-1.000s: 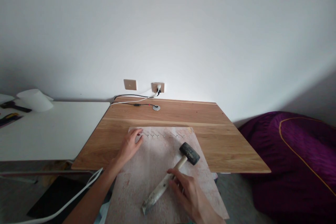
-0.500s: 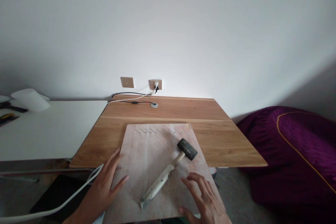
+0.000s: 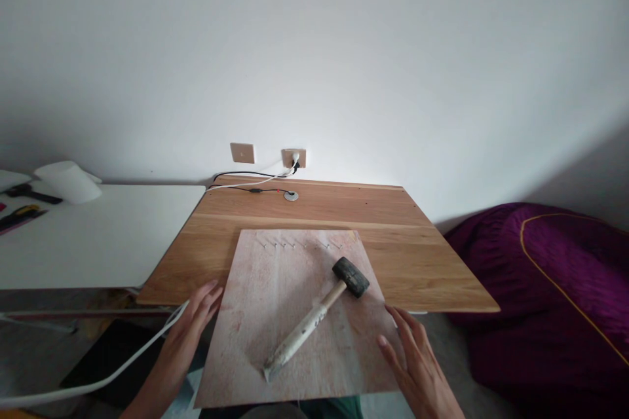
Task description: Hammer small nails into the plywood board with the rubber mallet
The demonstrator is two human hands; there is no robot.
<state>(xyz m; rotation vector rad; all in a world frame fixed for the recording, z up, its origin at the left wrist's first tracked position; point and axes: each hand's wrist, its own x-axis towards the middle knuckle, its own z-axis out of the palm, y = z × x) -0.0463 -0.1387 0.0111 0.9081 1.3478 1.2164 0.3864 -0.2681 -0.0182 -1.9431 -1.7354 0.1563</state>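
A rubber mallet [image 3: 314, 317] lies diagonally on a thin wooden board [image 3: 236, 353], its black head to the upper right and its paint-smeared handle pointing to the lower left. Along the board's far edge stands a row of several nails [image 3: 293, 246]. My left hand [image 3: 194, 317] is at the board's left edge, fingers stretched out and its underside hidden. At the right edge, my right hand [image 3: 415, 357] has its fingers spread, the thumb over the board's surface. Neither hand holds the mallet.
The board rests on a wooden table [image 3: 432, 275] against the wall and overhangs its front edge. A white table [image 3: 142, 222] on the left carries a paper roll [image 3: 69, 182] and tools. A white cable [image 3: 122, 370] runs past my left arm. A purple beanbag [image 3: 496, 275] is at right.
My right hand has moved right, from over the board to its right edge. My left hand has drawn back slightly to the left edge. The mallet stays in place on the board.
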